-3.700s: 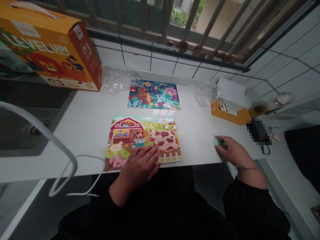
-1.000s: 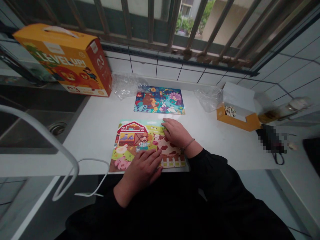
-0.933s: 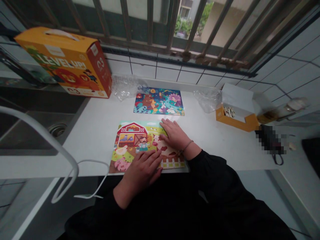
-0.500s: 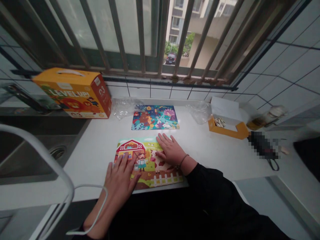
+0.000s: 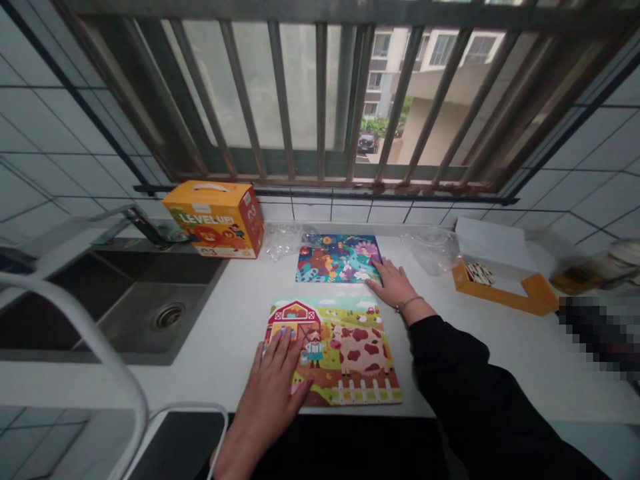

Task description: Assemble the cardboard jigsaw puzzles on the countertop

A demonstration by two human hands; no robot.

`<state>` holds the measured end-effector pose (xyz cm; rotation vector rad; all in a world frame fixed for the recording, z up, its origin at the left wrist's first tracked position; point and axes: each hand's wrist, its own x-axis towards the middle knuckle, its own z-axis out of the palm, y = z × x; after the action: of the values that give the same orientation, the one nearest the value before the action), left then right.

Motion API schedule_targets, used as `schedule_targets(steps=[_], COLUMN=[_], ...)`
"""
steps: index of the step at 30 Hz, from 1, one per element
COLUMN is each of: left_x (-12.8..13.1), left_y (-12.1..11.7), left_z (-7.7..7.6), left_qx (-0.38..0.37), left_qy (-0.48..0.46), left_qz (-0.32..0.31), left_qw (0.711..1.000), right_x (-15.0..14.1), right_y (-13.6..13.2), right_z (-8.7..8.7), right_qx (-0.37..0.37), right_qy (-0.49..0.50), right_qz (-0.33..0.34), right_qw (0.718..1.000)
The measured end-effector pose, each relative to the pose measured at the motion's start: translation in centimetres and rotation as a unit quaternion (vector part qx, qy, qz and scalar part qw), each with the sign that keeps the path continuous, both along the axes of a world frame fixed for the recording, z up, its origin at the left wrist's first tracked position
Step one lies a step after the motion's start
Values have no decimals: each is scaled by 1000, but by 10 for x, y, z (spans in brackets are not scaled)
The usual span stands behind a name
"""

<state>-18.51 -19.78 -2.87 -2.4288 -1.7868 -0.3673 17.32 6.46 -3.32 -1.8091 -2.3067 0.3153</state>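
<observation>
A farm picture board [image 5: 350, 353] with a red barn, a farmer and a spotted cow lies flat near the counter's front edge. My left hand [image 5: 277, 380] rests on its left side, fingers outstretched over the barn. Farther back is a dark blue animal picture board [image 5: 330, 260], also flat. My right hand [image 5: 395, 287] reaches to its right end, fingers extended, the tips touching its lower right corner. Neither hand has anything in its grasp.
A yellow "LEVEL UP!" box [image 5: 220, 223] stands back left beside the sink [image 5: 200, 293]. Clear plastic wrap [image 5: 433, 247] and an open orange-and-white box [image 5: 500, 293] holding striped pieces are at right. A white cable [image 5: 95, 333] curves at lower left. Window bars [image 5: 280, 100] rise behind.
My right hand has left the farm picture board and moved up and right to the blue one. My left hand stays on the farm board. The view has shifted left.
</observation>
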Motion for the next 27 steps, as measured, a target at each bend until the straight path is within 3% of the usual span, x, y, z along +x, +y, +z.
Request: schedule_targets(steps=[15, 27], left_x=[-1, -1], left_y=[-6, -9], left_z=[0, 14], left_qx=[-26, -59], left_qy=[13, -10], left_qz=[-13, -39], left_qw=[999, 997], right_x=[-43, -84], right_y=[8, 13], right_z=[4, 1], right_qx=[-6, 9], right_qy=[-3, 56], right_qz=[84, 131], right_qw=[996, 990])
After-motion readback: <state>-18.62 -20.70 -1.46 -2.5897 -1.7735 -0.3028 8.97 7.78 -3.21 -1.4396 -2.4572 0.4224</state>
